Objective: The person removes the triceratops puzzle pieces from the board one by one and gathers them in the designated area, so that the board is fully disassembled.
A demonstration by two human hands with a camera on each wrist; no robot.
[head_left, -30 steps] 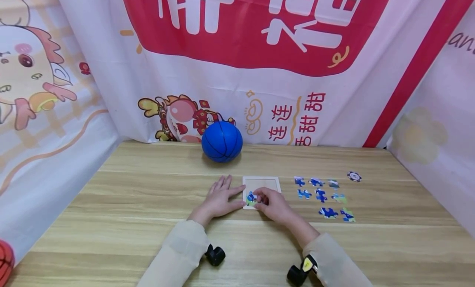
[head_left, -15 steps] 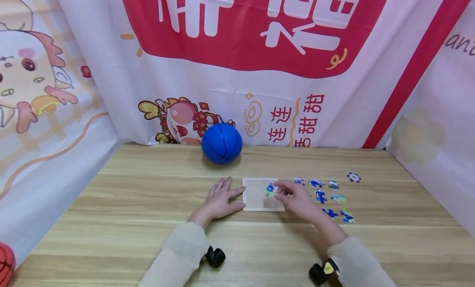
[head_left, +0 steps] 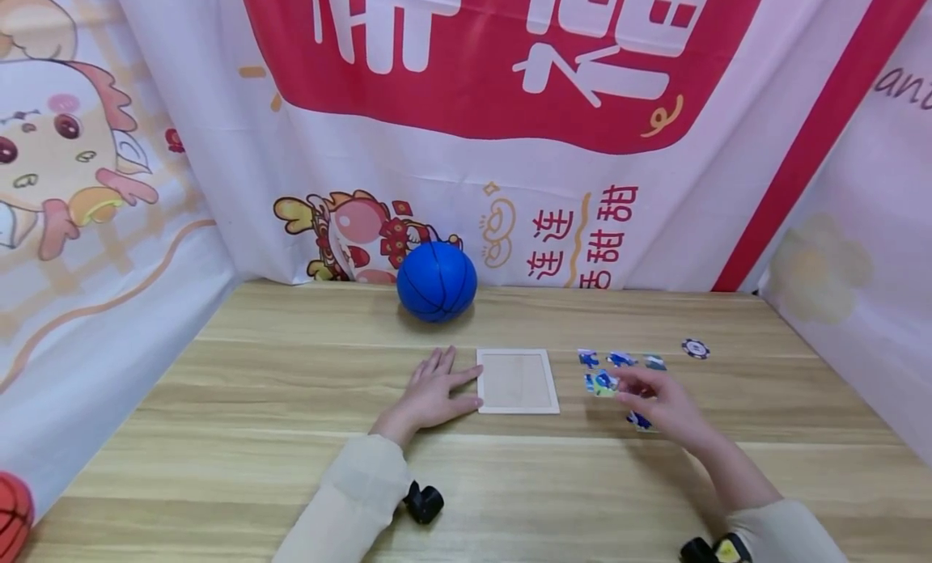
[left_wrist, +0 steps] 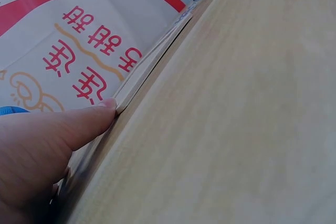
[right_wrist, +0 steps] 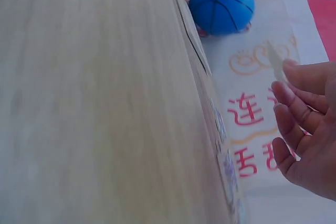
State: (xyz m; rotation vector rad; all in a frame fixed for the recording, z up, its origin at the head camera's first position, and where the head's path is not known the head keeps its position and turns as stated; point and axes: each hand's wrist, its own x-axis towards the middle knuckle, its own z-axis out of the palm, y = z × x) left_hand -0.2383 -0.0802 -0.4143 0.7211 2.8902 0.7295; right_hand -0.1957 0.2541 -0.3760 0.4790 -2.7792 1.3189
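Observation:
My left hand (head_left: 429, 393) rests flat on the table with its fingers spread. Its thumb and index fingertips touch the left edge of a square, pale wooden puzzle frame (head_left: 517, 410); in the left wrist view the thumb (left_wrist: 89, 124) presses against the frame's side. The frame's tray holds nothing. To the right, my right hand (head_left: 662, 405) pinches a blue and green jigsaw piece (head_left: 604, 383) between thumb and index finger, raised over the loose pieces. The right wrist view shows that piece (right_wrist: 276, 61) edge-on, off the tabletop. Several loose jigsaw pieces (head_left: 621, 359) lie beneath, partly hidden by the hand.
A blue mini basketball (head_left: 437, 281) sits at the back of the table against the printed cloth. A poker chip (head_left: 695, 349) lies beyond the loose pieces. Part of a red ball (head_left: 13, 514) shows at the left edge. Cloth walls stand behind and at both sides.
My right hand has lifted the jigsaw piece out of the frame's lower left corner and carried it right, over the loose pieces. The left hand has stayed at the frame.

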